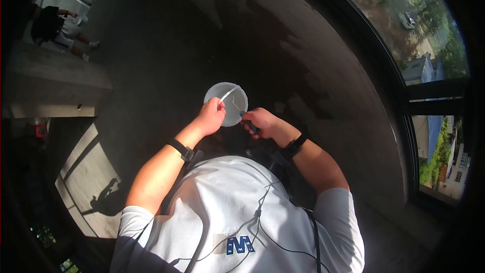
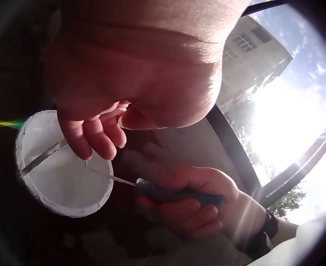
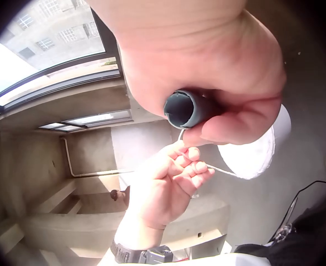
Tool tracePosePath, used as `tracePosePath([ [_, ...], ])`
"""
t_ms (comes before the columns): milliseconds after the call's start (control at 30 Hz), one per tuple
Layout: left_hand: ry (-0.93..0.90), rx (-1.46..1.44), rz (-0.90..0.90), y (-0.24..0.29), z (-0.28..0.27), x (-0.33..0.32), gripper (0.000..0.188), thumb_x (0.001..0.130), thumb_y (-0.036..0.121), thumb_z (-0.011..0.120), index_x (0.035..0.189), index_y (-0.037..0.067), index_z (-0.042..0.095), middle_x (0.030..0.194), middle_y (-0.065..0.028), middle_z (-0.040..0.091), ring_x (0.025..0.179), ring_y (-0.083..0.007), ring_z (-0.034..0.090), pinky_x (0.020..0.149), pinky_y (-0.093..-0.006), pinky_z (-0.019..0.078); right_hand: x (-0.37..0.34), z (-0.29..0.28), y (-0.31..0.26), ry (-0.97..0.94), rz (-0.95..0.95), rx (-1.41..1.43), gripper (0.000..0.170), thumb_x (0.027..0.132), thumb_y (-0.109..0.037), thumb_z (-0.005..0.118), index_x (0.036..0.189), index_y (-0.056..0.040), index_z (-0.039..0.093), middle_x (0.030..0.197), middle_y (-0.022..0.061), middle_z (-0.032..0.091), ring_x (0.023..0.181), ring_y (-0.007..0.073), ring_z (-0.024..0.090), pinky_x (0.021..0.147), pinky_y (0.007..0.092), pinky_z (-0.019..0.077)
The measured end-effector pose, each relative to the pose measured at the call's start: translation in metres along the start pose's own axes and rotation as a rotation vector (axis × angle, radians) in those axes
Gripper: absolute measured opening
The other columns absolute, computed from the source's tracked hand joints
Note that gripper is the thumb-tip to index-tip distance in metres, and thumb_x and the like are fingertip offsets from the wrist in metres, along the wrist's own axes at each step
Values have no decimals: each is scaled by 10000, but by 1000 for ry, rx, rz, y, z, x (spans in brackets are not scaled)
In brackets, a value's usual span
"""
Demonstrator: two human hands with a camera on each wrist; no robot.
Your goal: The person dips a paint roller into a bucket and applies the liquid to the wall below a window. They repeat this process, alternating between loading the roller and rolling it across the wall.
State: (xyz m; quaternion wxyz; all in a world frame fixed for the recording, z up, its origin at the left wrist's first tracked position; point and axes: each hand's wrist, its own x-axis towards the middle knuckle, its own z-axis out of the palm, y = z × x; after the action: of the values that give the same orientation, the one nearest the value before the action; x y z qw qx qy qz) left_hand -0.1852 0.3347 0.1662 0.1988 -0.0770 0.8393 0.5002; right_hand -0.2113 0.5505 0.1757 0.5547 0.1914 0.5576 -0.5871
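Observation:
My left hand (image 1: 212,116) grips the pale strap handle (image 1: 231,91) of a round white bucket (image 1: 246,99), which hangs in front of me with its mouth facing up. In the left wrist view the strap runs from under the curled fingers to the bucket's far rim. My right hand (image 1: 260,121) holds a paint roller by its blue-grey handle (image 2: 177,195), whose hollow end shows in the right wrist view. From it a thin bent metal rod (image 2: 114,178) reaches over the bucket's mouth. The roller's sleeve cannot be made out against the white interior.
A bare concrete wall (image 1: 348,101) with dark, damp-looking patches curves along the right below a framed window (image 1: 434,91). At the far left a person (image 1: 55,28) in a black top is beside a concrete beam (image 1: 50,83). Cables (image 1: 258,212) hang across my white shirt.

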Motion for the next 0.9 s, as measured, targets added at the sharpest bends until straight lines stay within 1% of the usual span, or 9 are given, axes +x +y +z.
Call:
tracePosePath([
  [167,6,-30,-57,-8,3,6,172,865,112,566,1006,18,537,953,-142,629,876,-218,621,754,-352,505,-27,-9,2,65,-71,-260,234,881,-224,551,813,-9,616,623,51,542,499,157,506,424,321,404],
  [200,1,-35,-49,-6,3,7,172,865,112,566,1006,18,537,953,-142,629,876,-218,621,754,-352,505,-36,-13,0,104,-94,-417,242,877,-232,558,821,-5,618,623,53,556,503,155,524,428,317,417],
  [233,6,-9,-39,-5,3,7,164,876,96,546,1012,8,525,935,-117,617,814,-189,619,718,-332,506,-42,-16,1,146,-112,-573,251,872,-241,566,830,0,621,624,55,569,506,152,542,432,312,430],
  [267,9,15,-31,-4,5,6,156,886,79,526,1019,-2,513,917,-93,606,751,-161,616,681,-313,508,-46,-20,4,159,-105,-573,251,872,-241,566,830,0,621,624,55,569,506,152,542,432,312,430],
  [333,7,6,-12,-9,5,8,169,879,83,532,1021,-6,512,918,-95,604,748,-161,616,677,-313,509,-50,-26,12,188,-132,-702,271,869,-259,578,840,8,619,638,59,591,517,150,574,454,301,458],
  [400,16,5,11,-3,6,9,182,871,87,538,1023,-10,511,918,-97,602,745,-161,616,672,-314,509,-51,-33,23,212,-156,-706,268,872,-254,580,843,10,617,639,58,593,518,151,580,461,299,466],
  [467,-15,-108,-95,9,4,4,215,856,95,549,1034,-19,511,911,-96,597,743,-161,615,662,-316,509,-55,-38,35,229,-184,-712,265,874,-249,583,846,12,616,639,58,596,520,153,586,468,296,474],
  [633,-6,-135,-107,2,6,10,225,832,91,552,1017,-30,515,878,-106,605,714,-171,620,641,-323,509,-65,-42,53,286,-247,-523,242,872,-218,605,857,23,619,646,63,603,515,139,581,481,288,479],
  [900,-20,-201,-136,-6,8,22,199,828,108,541,983,-16,526,828,-100,613,687,-176,625,603,-325,503,-93,-35,65,364,-358,-425,231,902,-212,598,879,17,623,638,45,589,506,126,560,484,273,469],
])
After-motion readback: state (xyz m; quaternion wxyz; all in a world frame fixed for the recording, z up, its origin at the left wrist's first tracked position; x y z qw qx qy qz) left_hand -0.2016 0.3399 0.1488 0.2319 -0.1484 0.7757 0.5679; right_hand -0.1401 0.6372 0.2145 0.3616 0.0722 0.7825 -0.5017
